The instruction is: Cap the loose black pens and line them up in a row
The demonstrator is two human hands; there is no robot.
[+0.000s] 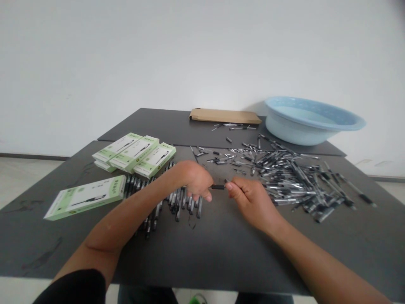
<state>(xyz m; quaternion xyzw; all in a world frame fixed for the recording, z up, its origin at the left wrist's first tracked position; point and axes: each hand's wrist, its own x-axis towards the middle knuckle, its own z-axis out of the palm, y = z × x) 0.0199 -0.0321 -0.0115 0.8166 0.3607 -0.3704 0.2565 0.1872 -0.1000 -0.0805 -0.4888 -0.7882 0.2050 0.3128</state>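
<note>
Black pen (218,186) is straight out in front of me, roughly level above the desk (196,257), and both ends are taken. Left grip (196,179) is curled around one end, right grip (251,195) is pinching the other between thumb and fingers, so only a short dark stretch shows in the gap. Closest to me there's the black sleeve (74,289) on my left arm, plus my dark-clothed legs (147,294) under the desk edge. Past that forearm, a bunch of pens (179,202) lies side by side, partly hidden by the arm, and one green-and-white box (88,196) sits angled just beside them. Bit further back on that side, more boxes (134,154) are piled up, overlapping. Over on the right it's a proper mess: big heap of loose pens and pen parts (291,181), pointing every which way. Behind that is a light blue basin (303,128), and left of it a flat piece of cardboard (224,115) with some thin clear bits (236,126) in front. White wall (202,50) at the very back.
</note>
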